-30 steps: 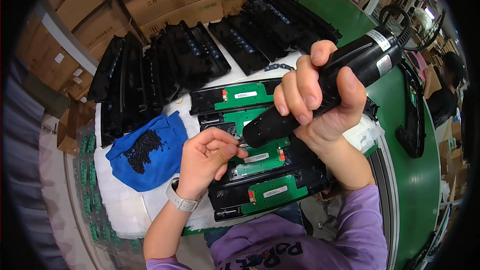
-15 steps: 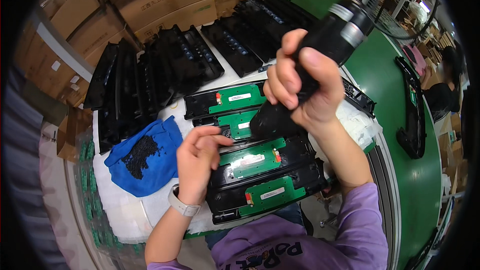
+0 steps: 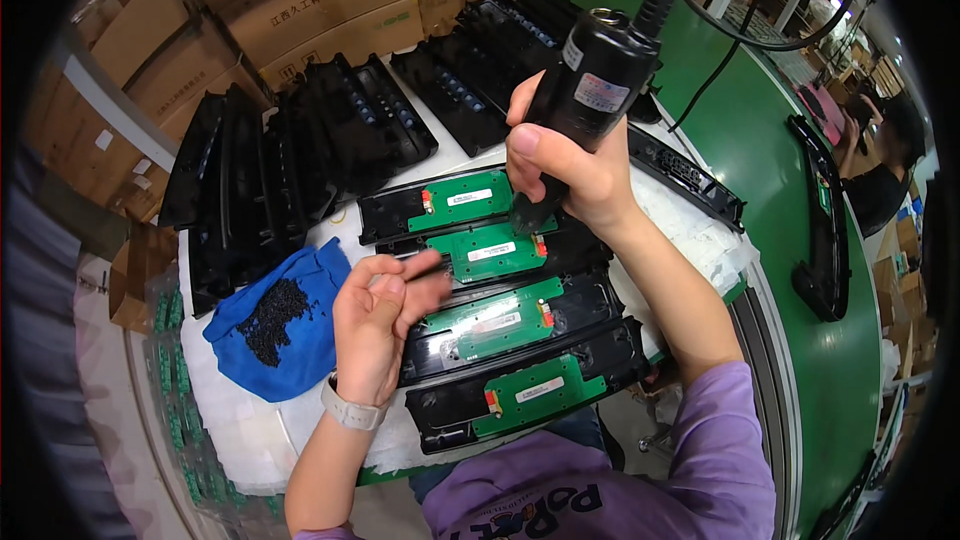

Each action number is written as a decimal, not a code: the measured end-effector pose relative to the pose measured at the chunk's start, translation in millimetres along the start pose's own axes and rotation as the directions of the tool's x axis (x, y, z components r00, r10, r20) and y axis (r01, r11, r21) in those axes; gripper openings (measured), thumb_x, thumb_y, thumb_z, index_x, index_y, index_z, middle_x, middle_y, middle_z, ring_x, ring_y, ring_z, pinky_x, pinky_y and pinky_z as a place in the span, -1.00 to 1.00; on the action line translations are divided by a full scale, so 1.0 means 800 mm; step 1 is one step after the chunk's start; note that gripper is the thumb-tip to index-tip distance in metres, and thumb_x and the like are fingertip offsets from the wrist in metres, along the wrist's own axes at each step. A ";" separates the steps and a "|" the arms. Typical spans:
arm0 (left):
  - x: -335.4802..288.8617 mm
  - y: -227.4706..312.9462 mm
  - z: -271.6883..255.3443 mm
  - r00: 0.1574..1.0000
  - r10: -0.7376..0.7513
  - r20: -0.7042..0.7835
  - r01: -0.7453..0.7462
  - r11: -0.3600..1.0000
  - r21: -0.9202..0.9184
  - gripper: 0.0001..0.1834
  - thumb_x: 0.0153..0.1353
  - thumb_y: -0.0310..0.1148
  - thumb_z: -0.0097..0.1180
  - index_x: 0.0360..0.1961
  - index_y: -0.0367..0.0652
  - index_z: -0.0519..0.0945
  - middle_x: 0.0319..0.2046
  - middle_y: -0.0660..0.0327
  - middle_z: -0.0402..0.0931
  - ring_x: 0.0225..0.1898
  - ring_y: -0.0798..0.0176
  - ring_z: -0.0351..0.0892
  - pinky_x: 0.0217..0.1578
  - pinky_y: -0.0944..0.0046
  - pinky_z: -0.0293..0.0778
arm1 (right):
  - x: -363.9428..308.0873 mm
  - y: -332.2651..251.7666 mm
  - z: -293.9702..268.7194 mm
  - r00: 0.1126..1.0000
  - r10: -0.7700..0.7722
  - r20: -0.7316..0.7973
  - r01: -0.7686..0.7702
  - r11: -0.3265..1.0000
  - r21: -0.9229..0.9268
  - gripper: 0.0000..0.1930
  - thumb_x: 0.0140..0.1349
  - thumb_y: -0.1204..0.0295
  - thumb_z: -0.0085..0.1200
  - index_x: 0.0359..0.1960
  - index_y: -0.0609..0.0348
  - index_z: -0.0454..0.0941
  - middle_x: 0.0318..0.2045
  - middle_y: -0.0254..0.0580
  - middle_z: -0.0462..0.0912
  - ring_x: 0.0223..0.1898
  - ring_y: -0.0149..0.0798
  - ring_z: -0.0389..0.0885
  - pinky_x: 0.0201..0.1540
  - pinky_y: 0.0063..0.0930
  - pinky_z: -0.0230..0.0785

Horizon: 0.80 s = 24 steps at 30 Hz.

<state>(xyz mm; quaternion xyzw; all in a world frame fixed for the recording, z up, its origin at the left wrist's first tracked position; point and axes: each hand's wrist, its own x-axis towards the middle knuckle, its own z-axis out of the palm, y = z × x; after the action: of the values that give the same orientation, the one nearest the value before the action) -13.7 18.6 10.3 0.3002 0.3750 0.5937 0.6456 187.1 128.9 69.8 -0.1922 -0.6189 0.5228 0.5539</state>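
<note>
My right hand (image 3: 572, 165) is wrapped round a black electric screwdriver (image 3: 590, 80), tilted with its cable end up. Its lower end is over the right part of the second green circuit board (image 3: 488, 251) from the back; whether the bit touches is hidden. Left of that board hovers my left hand (image 3: 372, 315), thumb pressed to its curled fingers and fingertips blurred. Anything pinched there is too small to make out. Three more boards sit in black plastic housings: a back board (image 3: 465, 195), a third board (image 3: 500, 320) and a front board (image 3: 540, 395).
Small black screws (image 3: 272, 325) lie piled on a blue cloth (image 3: 235, 350) at the left. Black housings (image 3: 350, 125) crowd the table's back. Cardboard boxes (image 3: 320, 0) are stacked behind. On the green surface (image 3: 770, 290) at right lies another housing (image 3: 825, 230); a person (image 3: 885, 165) is beyond.
The screwdriver has swung more upright and shifted left with my right hand, its lower end now over the second board. My left hand has moved slightly left, its fingers blurred.
</note>
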 end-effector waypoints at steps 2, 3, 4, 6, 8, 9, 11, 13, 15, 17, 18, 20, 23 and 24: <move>0.000 0.001 -0.008 0.986 -0.138 0.090 0.138 0.990 0.002 -0.79 0.35 -0.38 -0.20 -0.18 -0.33 0.39 -0.15 -0.18 0.50 -0.49 0.38 0.43 -0.40 0.48 0.39 | 0.002 0.002 0.000 1.000 -0.006 0.001 0.006 1.000 -0.008 -0.80 0.01 0.46 0.12 -0.43 0.29 0.36 -0.76 -0.26 0.37 -0.80 -0.42 0.32 -0.71 -0.59 0.17; 0.000 0.001 -0.007 0.986 -0.138 0.090 0.138 0.990 0.003 -0.79 0.35 -0.38 -0.20 -0.18 -0.33 0.39 -0.15 -0.18 0.50 -0.49 0.38 0.43 -0.40 0.48 0.39 | 0.003 0.003 0.001 1.000 0.012 0.005 -0.012 1.000 -0.013 -0.80 0.01 0.46 0.13 -0.46 0.28 0.36 -0.76 -0.27 0.37 -0.80 -0.42 0.34 -0.72 -0.60 0.16; 0.000 0.002 -0.007 0.985 -0.152 0.081 0.156 0.987 -0.044 -0.79 0.35 -0.39 -0.20 -0.18 -0.34 0.39 -0.14 -0.18 0.49 -0.49 0.38 0.42 -0.41 0.47 0.38 | 0.005 0.004 0.003 1.000 0.027 0.011 -0.027 0.999 -0.017 -0.80 0.01 0.46 0.14 -0.50 0.27 0.36 -0.76 -0.28 0.38 -0.79 -0.42 0.35 -0.73 -0.61 0.15; 0.002 0.005 -0.002 0.984 -0.162 0.074 0.168 0.982 -0.089 -0.79 0.35 -0.40 -0.21 -0.19 -0.36 0.38 -0.12 -0.18 0.48 -0.50 0.39 0.40 -0.41 0.47 0.38 | 0.006 0.006 0.006 0.999 0.034 0.019 -0.033 0.999 -0.017 -0.80 0.00 0.46 0.15 -0.52 0.26 0.36 -0.77 -0.29 0.38 -0.79 -0.42 0.36 -0.74 -0.62 0.14; 0.001 0.007 0.010 0.986 -0.167 0.024 0.168 0.986 -0.012 -0.79 0.35 -0.45 -0.28 -0.17 -0.38 0.37 -0.10 -0.19 0.46 -0.26 0.22 0.51 -0.24 0.38 0.45 | 0.006 0.006 0.005 0.997 0.049 0.054 -0.048 0.999 -0.023 -0.81 -0.01 0.48 0.16 -0.56 0.25 0.37 -0.77 -0.31 0.38 -0.79 -0.45 0.36 -0.75 -0.63 0.13; 0.001 0.008 0.013 0.986 -0.168 -0.001 0.168 0.986 0.027 -0.78 0.35 -0.48 -0.31 -0.16 -0.39 0.36 -0.08 -0.20 0.45 -0.14 0.14 0.56 -0.15 0.34 0.49 | 0.006 0.005 0.005 0.998 0.044 0.055 -0.043 0.999 -0.022 -0.81 -0.01 0.48 0.16 -0.56 0.25 0.37 -0.77 -0.31 0.38 -0.79 -0.45 0.36 -0.75 -0.63 0.13; 0.001 0.004 0.007 0.988 -0.152 0.039 0.149 0.986 0.072 -0.78 0.36 -0.45 -0.33 -0.16 -0.37 0.35 -0.13 -0.21 0.47 -0.05 0.02 0.53 -0.08 0.28 0.50 | 0.004 0.002 0.006 0.997 0.034 0.075 -0.027 0.995 -0.100 -0.82 -0.01 0.49 0.16 -0.56 0.25 0.38 -0.77 -0.31 0.39 -0.80 -0.46 0.36 -0.74 -0.64 0.13; -0.001 0.005 0.006 0.981 -0.168 0.094 0.152 0.976 0.155 -0.76 0.38 -0.38 -0.32 -0.16 -0.34 0.35 -0.17 -0.21 0.50 -0.20 0.00 0.61 -0.20 0.30 0.56 | 0.001 -0.002 0.009 0.997 0.010 0.082 0.000 0.993 -0.117 -0.82 -0.02 0.48 0.17 -0.56 0.25 0.39 -0.76 -0.31 0.40 -0.79 -0.47 0.36 -0.74 -0.64 0.13; -0.003 0.014 0.004 0.969 -0.194 0.152 0.166 0.969 0.184 -0.76 0.38 -0.34 -0.30 -0.18 -0.30 0.35 -0.32 -0.09 0.48 -0.37 0.16 0.52 -0.37 0.37 0.45 | -0.005 -0.007 0.012 0.997 0.012 0.073 -0.004 0.994 -0.107 -0.81 -0.02 0.47 0.18 -0.57 0.25 0.39 -0.74 -0.30 0.42 -0.78 -0.47 0.37 -0.73 -0.64 0.14; -0.007 0.025 0.001 0.932 -0.255 0.256 0.196 0.952 0.236 -0.76 0.39 -0.26 -0.28 -0.24 -0.21 0.36 -0.62 0.16 0.44 -0.73 0.47 0.35 -0.71 0.53 0.24 | -0.008 -0.009 0.013 0.996 -0.004 0.085 0.010 0.997 -0.075 -0.81 -0.02 0.49 0.17 -0.49 0.27 0.38 -0.74 -0.29 0.40 -0.77 -0.46 0.36 -0.73 -0.64 0.15; -0.010 0.016 0.011 0.967 -0.209 0.145 0.176 0.961 0.212 -0.81 0.38 -0.28 -0.24 -0.27 -0.16 0.33 -0.74 0.34 0.20 -0.77 0.56 0.05 -0.75 0.54 0.02 | -0.010 -0.011 0.012 0.997 0.000 0.072 -0.001 1.000 0.012 -0.79 -0.01 0.49 0.15 -0.45 0.27 0.36 -0.74 -0.28 0.39 -0.78 -0.44 0.34 -0.72 -0.62 0.15; -0.011 0.012 0.011 0.979 -0.169 0.109 0.148 0.972 0.182 -0.86 0.36 -0.33 -0.21 -0.28 -0.17 0.32 -0.74 0.36 0.17 -0.76 0.57 0.01 -0.75 0.53 0.00 | -0.014 -0.019 0.013 0.997 0.023 0.079 -0.033 0.991 0.129 -0.75 0.03 0.44 0.08 -0.35 0.28 0.28 -0.75 -0.27 0.33 -0.81 -0.40 0.27 -0.71 -0.56 0.14; -0.009 0.012 0.011 0.986 -0.132 0.103 0.117 0.983 0.139 -0.94 0.28 -0.46 -0.10 -0.28 -0.16 0.29 -0.74 0.35 0.22 -0.74 0.53 0.14 -0.71 0.52 0.07 | -0.019 -0.034 0.013 0.996 -0.030 0.082 -0.004 0.922 0.388 -0.74 0.09 0.34 0.00 -0.30 0.24 0.27 -0.74 -0.31 0.30 -0.80 -0.42 0.27 -0.65 -0.51 0.21; -0.011 0.013 0.016 0.979 -0.133 0.156 0.113 0.985 0.131 -0.92 0.27 -0.47 -0.08 -0.27 -0.16 0.28 -0.71 0.32 0.29 -0.69 0.46 0.28 -0.67 0.52 0.15 | -0.019 -0.037 0.011 0.991 -0.076 0.110 0.019 0.897 0.442 -0.74 0.11 0.31 -0.02 -0.28 0.21 0.28 -0.74 -0.33 0.30 -0.80 -0.42 0.27 -0.61 -0.47 0.25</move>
<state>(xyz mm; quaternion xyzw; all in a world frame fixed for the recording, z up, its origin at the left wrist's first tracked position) -8.3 12.2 26.8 0.3630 0.3738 0.5019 0.6904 194.2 101.6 89.6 -0.0142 -0.5226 0.6461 0.5561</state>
